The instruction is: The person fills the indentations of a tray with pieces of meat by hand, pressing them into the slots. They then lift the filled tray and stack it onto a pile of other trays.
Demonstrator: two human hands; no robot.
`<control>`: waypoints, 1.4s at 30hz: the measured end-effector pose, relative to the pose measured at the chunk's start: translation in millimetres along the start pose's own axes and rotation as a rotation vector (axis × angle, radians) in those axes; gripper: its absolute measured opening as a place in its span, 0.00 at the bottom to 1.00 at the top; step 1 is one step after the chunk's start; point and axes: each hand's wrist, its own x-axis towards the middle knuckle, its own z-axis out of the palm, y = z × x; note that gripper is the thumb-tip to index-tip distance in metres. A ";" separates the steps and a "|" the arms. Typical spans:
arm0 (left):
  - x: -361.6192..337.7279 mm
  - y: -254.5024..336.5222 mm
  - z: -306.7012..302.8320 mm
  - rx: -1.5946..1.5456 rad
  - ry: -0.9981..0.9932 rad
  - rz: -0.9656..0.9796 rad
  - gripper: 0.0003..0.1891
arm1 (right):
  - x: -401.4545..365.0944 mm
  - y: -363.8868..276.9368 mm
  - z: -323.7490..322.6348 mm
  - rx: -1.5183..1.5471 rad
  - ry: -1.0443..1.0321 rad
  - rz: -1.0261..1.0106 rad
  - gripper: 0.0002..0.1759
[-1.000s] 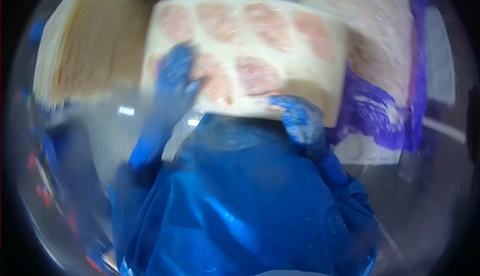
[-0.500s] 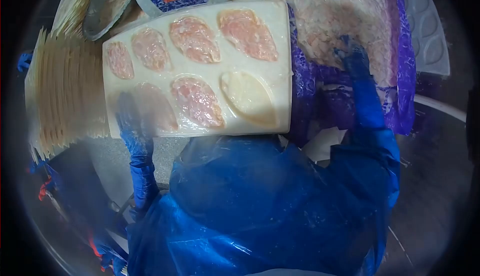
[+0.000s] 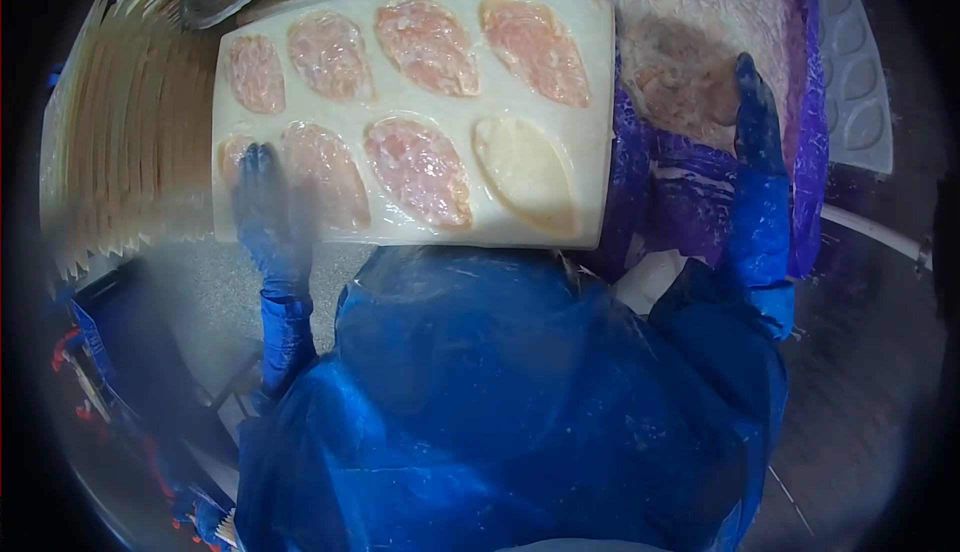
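**Seven cavities filled, one empty**

The white tray (image 3: 600, 72) lies in front of the person, its long axis running left to right. It has two rows of four leaf-shaped cavities. Seven hold pink meat (image 3: 425, 47); the near right cavity (image 3: 525, 172) is empty. Each cavity slants from far left to near right.

The left hand (image 3: 268, 214), blue-gloved and blurred, lies flat with fingers stretched over the near left cavity. The right hand (image 3: 757, 127) is to the right of the tray, fingers straight and together, against the meat heap (image 3: 690, 42) in the purple bag (image 3: 690, 202). Whether it grips any meat I cannot tell.
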 end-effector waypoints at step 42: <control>6.0 162.6 30.7 -0.508 -0.301 0.431 0.26 | 27.1 -103.0 69.0 -0.715 0.132 -0.680 0.12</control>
